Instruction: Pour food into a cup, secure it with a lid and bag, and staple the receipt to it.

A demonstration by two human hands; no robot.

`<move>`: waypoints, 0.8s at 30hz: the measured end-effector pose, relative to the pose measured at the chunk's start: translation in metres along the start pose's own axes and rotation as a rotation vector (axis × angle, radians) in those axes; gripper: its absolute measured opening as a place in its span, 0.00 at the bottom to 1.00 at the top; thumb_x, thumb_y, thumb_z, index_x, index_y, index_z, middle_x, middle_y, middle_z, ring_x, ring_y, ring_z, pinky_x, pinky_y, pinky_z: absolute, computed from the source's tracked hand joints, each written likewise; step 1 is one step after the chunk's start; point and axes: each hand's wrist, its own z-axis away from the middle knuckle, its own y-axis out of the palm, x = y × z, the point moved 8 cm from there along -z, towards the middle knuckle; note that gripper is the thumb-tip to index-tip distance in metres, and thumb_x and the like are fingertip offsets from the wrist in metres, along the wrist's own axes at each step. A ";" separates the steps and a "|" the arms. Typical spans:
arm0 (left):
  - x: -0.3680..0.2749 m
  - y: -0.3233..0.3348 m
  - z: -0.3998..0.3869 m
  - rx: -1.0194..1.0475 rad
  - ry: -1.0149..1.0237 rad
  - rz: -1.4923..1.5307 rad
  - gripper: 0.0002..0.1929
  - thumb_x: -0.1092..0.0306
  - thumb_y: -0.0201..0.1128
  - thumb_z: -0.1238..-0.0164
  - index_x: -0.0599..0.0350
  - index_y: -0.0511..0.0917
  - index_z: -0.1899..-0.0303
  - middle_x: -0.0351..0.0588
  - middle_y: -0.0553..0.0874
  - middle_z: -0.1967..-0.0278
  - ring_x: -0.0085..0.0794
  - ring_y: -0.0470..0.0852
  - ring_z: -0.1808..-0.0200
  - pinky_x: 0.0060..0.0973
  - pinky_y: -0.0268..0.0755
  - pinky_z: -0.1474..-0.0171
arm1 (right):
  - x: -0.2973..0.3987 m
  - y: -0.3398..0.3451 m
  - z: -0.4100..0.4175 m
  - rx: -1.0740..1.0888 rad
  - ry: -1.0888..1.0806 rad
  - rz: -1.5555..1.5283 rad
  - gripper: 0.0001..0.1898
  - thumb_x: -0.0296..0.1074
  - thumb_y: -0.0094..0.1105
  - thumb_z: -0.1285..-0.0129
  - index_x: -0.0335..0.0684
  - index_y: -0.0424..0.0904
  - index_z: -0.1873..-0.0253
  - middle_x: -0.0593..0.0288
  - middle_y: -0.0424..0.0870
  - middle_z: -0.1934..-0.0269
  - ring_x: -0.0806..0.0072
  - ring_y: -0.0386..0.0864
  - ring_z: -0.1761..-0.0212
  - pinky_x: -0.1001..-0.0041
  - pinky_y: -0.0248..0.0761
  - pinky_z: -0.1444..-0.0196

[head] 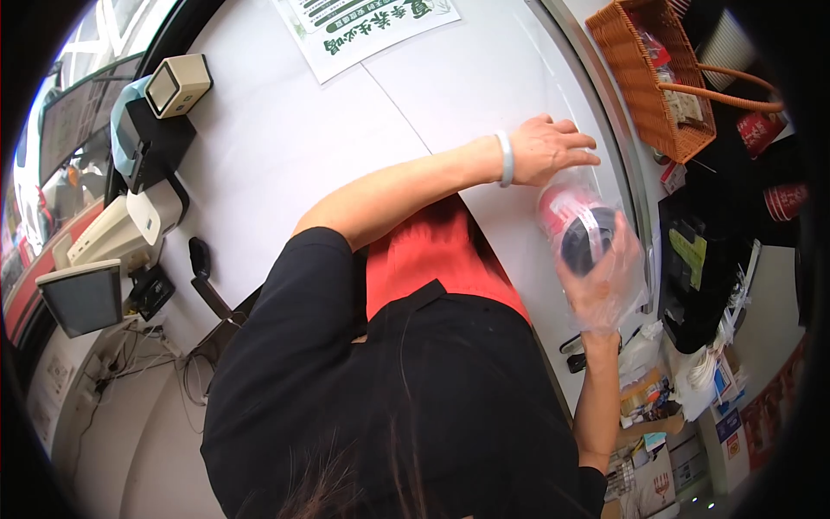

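A red and white cup (553, 206) with a dark lid (587, 240) lies tilted inside a clear plastic bag (626, 295), over the white counter. My right hand (600, 279) grips the cup around its lid, and the bag's film covers the hand down to the wrist. A pale strip runs across the lid. My left hand (551, 150), with a light bangle (505, 159) on its wrist, reaches across to the far end of the bag. Its fingers are spread and its thumb is hidden, so whether it pinches the film cannot be told.
A printed sheet (369, 32) lies on the white counter (272, 130). An orange wicker basket (694, 139) with packets stands beyond the metal edge (613, 97) at right. Black bags (700, 311) and red cups (784, 201) are farther right. A beige box-shaped device (178, 84) and a screen (82, 298) stand at left.
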 end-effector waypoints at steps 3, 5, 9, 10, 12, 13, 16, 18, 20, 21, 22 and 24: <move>-0.009 0.031 -0.017 0.342 0.189 -0.111 0.11 0.67 0.62 0.40 0.45 0.81 0.55 0.33 0.82 0.56 0.30 0.78 0.49 0.31 0.73 0.58 | -0.005 -0.001 0.003 0.013 0.045 0.004 0.46 0.39 0.76 0.50 0.31 0.58 0.30 0.42 0.72 0.41 0.47 0.70 0.40 0.55 0.66 0.38; -0.006 0.050 -0.011 0.617 0.180 -0.136 0.15 0.66 0.62 0.40 0.43 0.80 0.50 0.33 0.81 0.55 0.30 0.78 0.50 0.31 0.72 0.58 | -0.008 -0.003 0.004 -0.003 0.056 0.043 0.49 0.42 0.78 0.53 0.35 0.56 0.29 0.42 0.73 0.43 0.47 0.72 0.43 0.56 0.69 0.42; -0.007 0.051 -0.004 0.399 0.187 -0.134 0.12 0.64 0.63 0.40 0.43 0.82 0.54 0.35 0.80 0.56 0.29 0.78 0.51 0.31 0.72 0.59 | -0.011 -0.006 0.003 -0.023 0.086 0.031 0.49 0.42 0.78 0.54 0.35 0.57 0.29 0.42 0.73 0.44 0.47 0.73 0.43 0.56 0.70 0.42; -0.009 0.041 -0.007 0.213 0.175 -0.087 0.09 0.64 0.63 0.41 0.44 0.83 0.58 0.35 0.80 0.57 0.28 0.78 0.51 0.31 0.72 0.60 | -0.009 -0.008 0.001 -0.023 0.081 0.026 0.49 0.42 0.78 0.54 0.35 0.57 0.29 0.42 0.73 0.44 0.48 0.73 0.43 0.56 0.70 0.42; -0.015 0.048 -0.013 0.238 0.240 -0.083 0.06 0.62 0.63 0.40 0.46 0.83 0.63 0.37 0.80 0.59 0.30 0.79 0.52 0.32 0.74 0.59 | -0.008 -0.008 0.000 -0.019 0.077 0.020 0.49 0.42 0.79 0.54 0.35 0.58 0.29 0.42 0.73 0.44 0.48 0.73 0.43 0.56 0.70 0.42; -0.020 0.052 -0.016 0.261 0.305 -0.081 0.06 0.61 0.62 0.40 0.48 0.83 0.68 0.38 0.80 0.60 0.31 0.80 0.52 0.33 0.76 0.59 | -0.009 -0.007 0.000 -0.016 0.081 -0.002 0.49 0.42 0.79 0.54 0.36 0.57 0.29 0.42 0.73 0.44 0.48 0.73 0.43 0.56 0.70 0.42; -0.022 0.066 -0.026 0.481 0.356 -0.060 0.04 0.66 0.64 0.44 0.51 0.82 0.69 0.38 0.79 0.62 0.32 0.80 0.54 0.31 0.77 0.60 | -0.010 -0.006 0.001 -0.002 0.107 -0.008 0.49 0.41 0.79 0.53 0.36 0.57 0.29 0.42 0.72 0.43 0.49 0.72 0.42 0.56 0.70 0.41; -0.018 0.074 -0.022 0.471 0.349 -0.053 0.03 0.66 0.64 0.45 0.51 0.82 0.70 0.38 0.79 0.63 0.33 0.80 0.55 0.32 0.78 0.60 | -0.011 -0.005 0.003 0.009 0.132 0.005 0.49 0.41 0.79 0.53 0.36 0.57 0.29 0.42 0.72 0.42 0.49 0.71 0.41 0.56 0.69 0.40; -0.017 0.075 -0.020 0.467 0.344 -0.046 0.03 0.66 0.64 0.46 0.51 0.82 0.71 0.38 0.79 0.63 0.34 0.80 0.55 0.32 0.78 0.60 | -0.015 -0.006 0.006 -0.013 0.135 -0.024 0.49 0.41 0.78 0.53 0.36 0.57 0.29 0.42 0.71 0.41 0.48 0.70 0.40 0.56 0.68 0.39; -0.015 0.073 -0.018 0.492 0.316 -0.051 0.02 0.67 0.64 0.46 0.51 0.82 0.71 0.39 0.79 0.64 0.34 0.80 0.55 0.32 0.79 0.59 | -0.017 -0.006 0.007 -0.014 0.143 -0.024 0.49 0.41 0.78 0.53 0.36 0.57 0.29 0.42 0.71 0.41 0.48 0.70 0.40 0.56 0.68 0.39; -0.013 0.071 -0.016 0.518 0.288 -0.058 0.02 0.67 0.64 0.47 0.51 0.81 0.72 0.39 0.79 0.64 0.35 0.80 0.55 0.32 0.79 0.58 | -0.020 -0.006 0.008 -0.018 0.146 -0.014 0.48 0.41 0.78 0.53 0.36 0.57 0.29 0.42 0.71 0.41 0.48 0.70 0.40 0.56 0.68 0.39; -0.013 0.067 -0.014 0.519 0.294 -0.067 0.02 0.67 0.64 0.47 0.51 0.81 0.72 0.40 0.79 0.64 0.35 0.80 0.55 0.32 0.79 0.57 | -0.020 -0.006 0.008 -0.022 0.150 -0.007 0.48 0.41 0.78 0.53 0.36 0.57 0.29 0.42 0.71 0.41 0.47 0.70 0.40 0.56 0.67 0.38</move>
